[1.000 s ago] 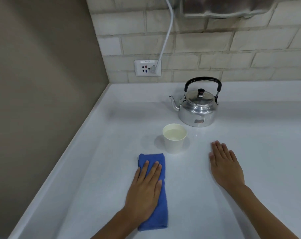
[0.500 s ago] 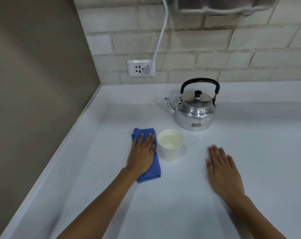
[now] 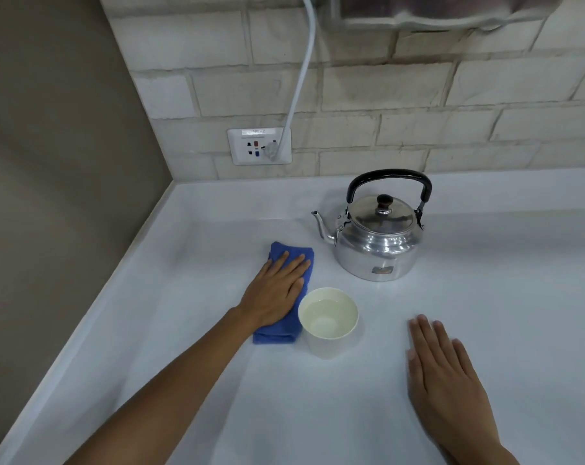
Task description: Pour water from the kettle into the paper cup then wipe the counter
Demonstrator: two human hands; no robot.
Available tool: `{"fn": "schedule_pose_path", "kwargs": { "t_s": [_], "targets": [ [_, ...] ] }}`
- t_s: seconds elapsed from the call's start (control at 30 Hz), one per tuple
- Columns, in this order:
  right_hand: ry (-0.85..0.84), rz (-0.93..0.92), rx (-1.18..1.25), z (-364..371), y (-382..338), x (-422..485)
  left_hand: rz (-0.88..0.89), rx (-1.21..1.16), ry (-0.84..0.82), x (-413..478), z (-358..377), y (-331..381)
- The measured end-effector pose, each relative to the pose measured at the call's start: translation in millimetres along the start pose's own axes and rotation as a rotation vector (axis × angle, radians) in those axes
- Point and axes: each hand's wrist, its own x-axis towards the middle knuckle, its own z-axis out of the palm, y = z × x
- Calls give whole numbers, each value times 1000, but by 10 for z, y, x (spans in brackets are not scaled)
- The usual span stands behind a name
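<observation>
A folded blue cloth lies on the white counter, just left of the paper cup. My left hand presses flat on the cloth, fingers pointing toward the back wall. Water fills much of the white cup. Behind it and slightly to the right stands the shiny metal kettle, upright, lid on, black handle raised, spout pointing left. To the right of the cup my right hand rests palm down on the counter, holding nothing.
A wall socket with a white cable plugged in sits on the brick wall behind. A plain wall borders the counter on the left, meeting the brick wall in a corner.
My left hand has slid the blue cloth away from me, from in front of the cup to its left side and further back. The right hand has stayed on the counter.
</observation>
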Motion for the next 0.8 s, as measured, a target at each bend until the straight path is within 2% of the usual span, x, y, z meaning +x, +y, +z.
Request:
{"fn": "schedule_pose_path", "kwargs": {
  "t_s": [0.33, 0.53, 0.7, 0.8],
  "targets": [
    [-5, 0, -1, -6, 13, -10, -157, -14, -10, 756, -1, -165],
    [35, -11, -15, 5, 16, -19, -183, 13, 2, 864, 1, -223],
    [59, -7, 14, 6, 11, -28, -223, 9, -75, 844, -72, -183],
    [51, -6, 8, 32, 26, -18, -221, -4, -42, 771, -113, -153]
  ]
}}
